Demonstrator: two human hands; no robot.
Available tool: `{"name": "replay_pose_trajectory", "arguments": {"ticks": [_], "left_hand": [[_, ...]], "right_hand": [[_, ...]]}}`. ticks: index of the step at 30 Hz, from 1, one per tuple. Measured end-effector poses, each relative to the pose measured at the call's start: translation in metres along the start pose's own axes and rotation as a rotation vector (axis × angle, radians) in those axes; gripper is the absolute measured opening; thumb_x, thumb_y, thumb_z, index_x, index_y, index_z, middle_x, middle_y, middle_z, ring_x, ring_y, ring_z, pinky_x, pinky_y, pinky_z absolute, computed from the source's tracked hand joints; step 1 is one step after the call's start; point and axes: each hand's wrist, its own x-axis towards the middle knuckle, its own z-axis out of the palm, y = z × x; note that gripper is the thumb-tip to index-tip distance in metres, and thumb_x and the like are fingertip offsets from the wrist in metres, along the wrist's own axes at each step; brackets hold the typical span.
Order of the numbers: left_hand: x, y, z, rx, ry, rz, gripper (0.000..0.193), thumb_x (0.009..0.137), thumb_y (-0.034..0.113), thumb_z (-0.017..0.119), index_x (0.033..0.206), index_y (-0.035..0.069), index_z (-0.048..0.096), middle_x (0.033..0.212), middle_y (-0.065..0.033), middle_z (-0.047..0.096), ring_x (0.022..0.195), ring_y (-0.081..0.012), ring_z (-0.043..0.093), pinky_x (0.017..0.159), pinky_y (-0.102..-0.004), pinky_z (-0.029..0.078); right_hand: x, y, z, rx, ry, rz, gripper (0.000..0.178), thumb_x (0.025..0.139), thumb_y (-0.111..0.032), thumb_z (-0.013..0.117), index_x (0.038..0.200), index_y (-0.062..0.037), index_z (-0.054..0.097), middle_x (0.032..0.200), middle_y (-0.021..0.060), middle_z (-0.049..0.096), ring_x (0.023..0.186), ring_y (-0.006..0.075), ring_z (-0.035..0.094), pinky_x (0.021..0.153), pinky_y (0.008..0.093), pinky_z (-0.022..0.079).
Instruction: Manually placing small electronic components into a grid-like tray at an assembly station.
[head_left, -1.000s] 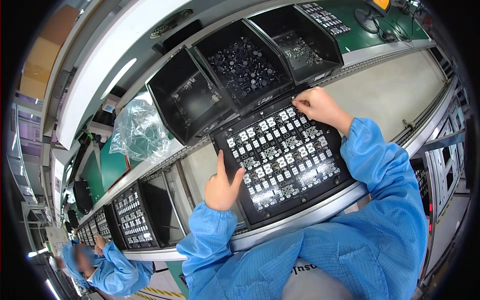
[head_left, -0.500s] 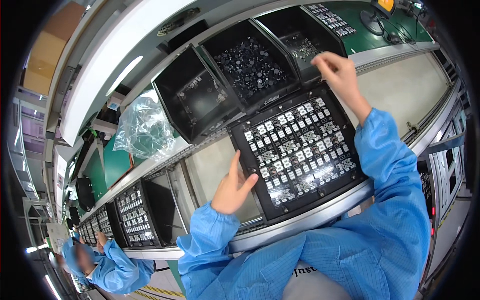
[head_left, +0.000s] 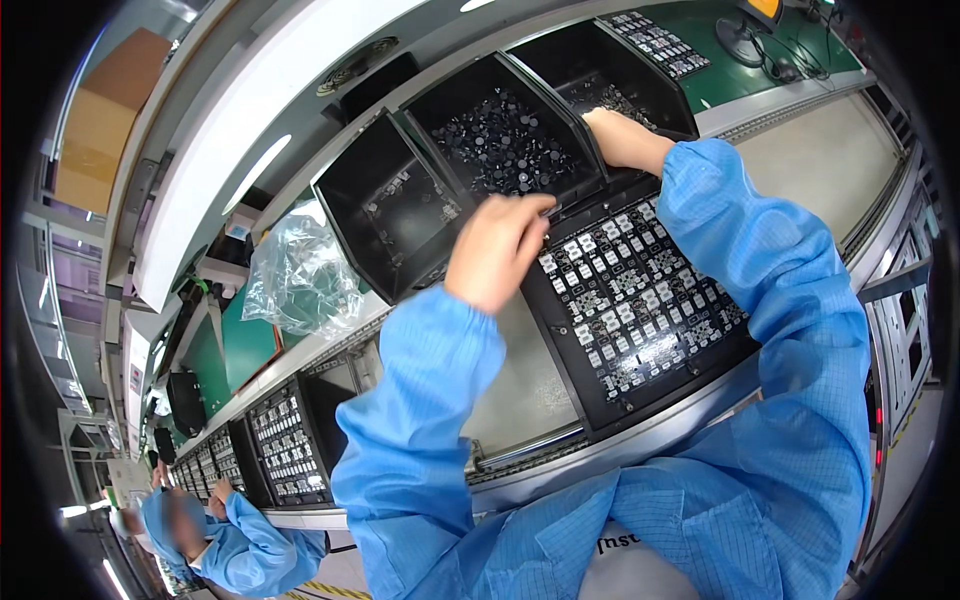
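A black tray [head_left: 583,385] carrying rows of small circuit boards [head_left: 650,300] lies on the conveyor in front of me. My left hand [head_left: 497,250] hovers at the tray's far left corner, by the front edge of the middle black bin [head_left: 440,115], which holds many small dark round parts. Its fingers point right and look apart, slightly smeared, with nothing visible in them. My right hand [head_left: 628,140] reaches into the right black bin [head_left: 560,50], among small metallic parts [head_left: 605,97]. Its fingertips are hidden there.
A third black bin [head_left: 350,170] with few parts stands left, beside a clear plastic bag [head_left: 305,270]. Another loaded tray [head_left: 287,445] sits farther left on the conveyor [head_left: 520,370], near a co-worker in blue [head_left: 250,550]. Loose boards [head_left: 660,45] lie on the green bench [head_left: 715,85].
My left hand has left the tray's left edge and moved up and right to the bins. My right hand has gone down into the right bin. The tray has shifted right.
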Motion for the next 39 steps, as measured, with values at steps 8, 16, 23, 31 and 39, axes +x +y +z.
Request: {"name": "replay_pose_trajectory", "arguments": {"ticks": [8,16,23,31,39], "left_hand": [[0.051,-0.047,0.041,0.766,-0.339,-0.132,0.015,0.076,0.006,0.056,0.085,0.009,0.068,0.09,-0.0074,0.061,0.091,-0.0248,0.062,0.076,-0.0367,0.053],[0.052,-0.055,0.043,0.722,-0.298,-0.115,0.013,0.076,0.006,0.056,0.082,0.007,0.067,0.087,-0.0091,0.064,0.087,-0.0274,0.064,0.074,-0.0379,0.053],[0.041,-0.036,0.034,0.315,0.099,-0.107,0.013,0.075,0.004,0.059,0.086,0.004,0.068,0.086,-0.0116,0.063,0.078,-0.0283,0.064,0.071,-0.036,0.052],[-0.024,0.003,0.008,-0.771,0.187,-0.424,0.01,0.077,-0.008,0.065,0.086,-0.006,0.066,0.091,-0.0065,0.062,0.081,-0.0154,0.066,0.073,-0.0253,0.055],[-0.072,-0.012,0.026,-0.851,0.233,-0.53,0.016,0.077,-0.012,0.063,0.091,-0.005,0.067,0.098,-0.0068,0.061,0.088,-0.0151,0.064,0.08,-0.0242,0.052]], "right_hand": [[-0.014,-0.01,-0.032,-0.202,0.046,-0.021,0.01,0.075,-0.001,0.062,0.084,0.0017,0.065,0.079,0.0168,0.065,0.076,0.0327,0.064,0.068,0.0372,0.051],[-0.046,-0.063,-0.063,0.134,0.263,0.042,0.008,0.078,-0.003,0.066,0.086,-0.0008,0.066,0.078,0.0062,0.066,0.072,0.0153,0.063,0.067,0.0271,0.051],[-0.079,-0.129,-0.033,0.513,-0.062,-0.064,0.011,0.079,-0.001,0.067,0.09,-0.0006,0.064,0.079,0.0045,0.066,0.072,0.0089,0.062,0.067,0.024,0.05],[-0.079,-0.111,0.05,0.485,-0.015,-0.172,0.013,0.075,0.003,0.063,0.087,-0.0002,0.06,0.078,0.0104,0.065,0.068,0.0207,0.065,0.062,0.0303,0.051],[-0.088,-0.119,0.058,0.202,-0.009,-0.211,0.01,0.078,-0.002,0.058,0.087,-0.0042,0.057,0.078,0.0124,0.064,0.075,0.0329,0.062,0.066,0.0409,0.05]]}}
